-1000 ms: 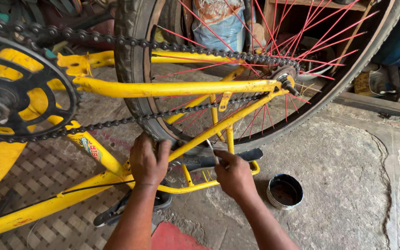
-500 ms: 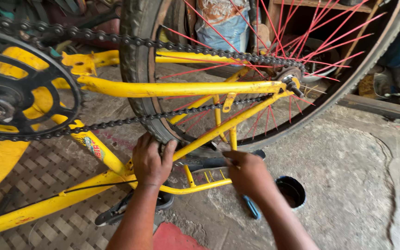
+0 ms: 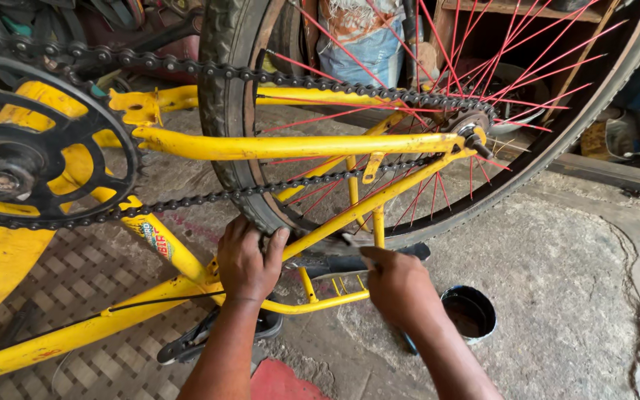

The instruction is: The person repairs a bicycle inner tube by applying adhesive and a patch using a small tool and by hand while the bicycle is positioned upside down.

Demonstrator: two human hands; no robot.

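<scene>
One yellow bicycle frame (image 3: 275,146) lies upside down, with one rear wheel (image 3: 235,111) carrying red spokes, one chain (image 3: 246,191) and one black chainring (image 3: 31,159); the left hand (image 3: 248,261) is clenched around the tyre where it meets the frame; the right hand (image 3: 398,285) closes on a small tool, hard to make out; one small black tin (image 3: 470,311) sits just beside it on the rough concrete floor (image 3: 572,296) of a cluttered workshop
</scene>
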